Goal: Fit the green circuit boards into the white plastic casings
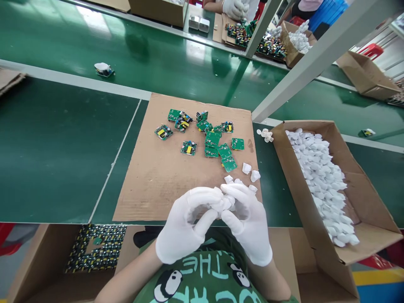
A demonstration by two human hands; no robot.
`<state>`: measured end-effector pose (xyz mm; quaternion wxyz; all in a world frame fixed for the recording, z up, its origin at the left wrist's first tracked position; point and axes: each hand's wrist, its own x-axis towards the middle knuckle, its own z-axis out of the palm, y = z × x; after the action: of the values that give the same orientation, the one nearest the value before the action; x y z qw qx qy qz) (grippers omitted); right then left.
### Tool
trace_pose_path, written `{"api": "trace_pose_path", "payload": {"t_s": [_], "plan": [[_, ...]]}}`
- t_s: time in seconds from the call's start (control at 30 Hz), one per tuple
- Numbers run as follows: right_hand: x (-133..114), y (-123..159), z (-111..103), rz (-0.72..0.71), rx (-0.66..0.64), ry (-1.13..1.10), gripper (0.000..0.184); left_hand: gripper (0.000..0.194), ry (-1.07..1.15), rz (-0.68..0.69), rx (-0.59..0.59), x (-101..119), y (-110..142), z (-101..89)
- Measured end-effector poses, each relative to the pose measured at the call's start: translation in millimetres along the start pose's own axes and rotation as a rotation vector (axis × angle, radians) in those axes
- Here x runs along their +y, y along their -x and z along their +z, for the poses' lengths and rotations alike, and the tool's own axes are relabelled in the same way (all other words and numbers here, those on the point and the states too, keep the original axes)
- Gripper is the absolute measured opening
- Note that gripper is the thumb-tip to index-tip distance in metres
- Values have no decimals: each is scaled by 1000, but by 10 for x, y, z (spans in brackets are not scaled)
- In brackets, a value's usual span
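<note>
My left hand [192,223] and my right hand [246,219], both in white gloves, meet over the front of a cardboard sheet [142,185]. Between their fingertips they pinch a small crumpled-looking white piece [223,205]; its exact kind I cannot make out against the gloves. Several similar white pieces [246,168] lie just beyond my right hand, partly hidden by its fingers. Farther back on the sheet is a loose group of small green circuit boards [213,139], some with their components and yellow parts facing up, others showing the plain green side.
On the right stands an open cardboard box [328,235] with many white pieces [322,181]. A slanted grey post [303,71] rises beside the sheet. Beyond runs a green conveyor [139,50] carrying a white-topped board [104,69]. Below left, a box holds boards [107,261]. A co-worker's gloved hands [235,8] show opposite.
</note>
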<state>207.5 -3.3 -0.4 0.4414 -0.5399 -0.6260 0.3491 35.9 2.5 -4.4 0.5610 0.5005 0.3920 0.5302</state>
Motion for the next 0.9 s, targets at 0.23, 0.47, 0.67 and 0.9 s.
{"api": "trace_pose_path", "payload": {"t_s": [0.23,0.47,0.67,0.9], "plan": [[-57,-35,25,180,-105,-244,19,37,-152,86,-95,-15,-15,-93],[-148,14,78,310,-120,-218,22,27,104,-79,-10,1,-22,-66],[-127,24,102,283,-62,-167,14,12,254,-192,137,29,-48,11],[-77,16,-4,247,72,-193,13,18,-204,-129,262,-15,-119,-254]]}}
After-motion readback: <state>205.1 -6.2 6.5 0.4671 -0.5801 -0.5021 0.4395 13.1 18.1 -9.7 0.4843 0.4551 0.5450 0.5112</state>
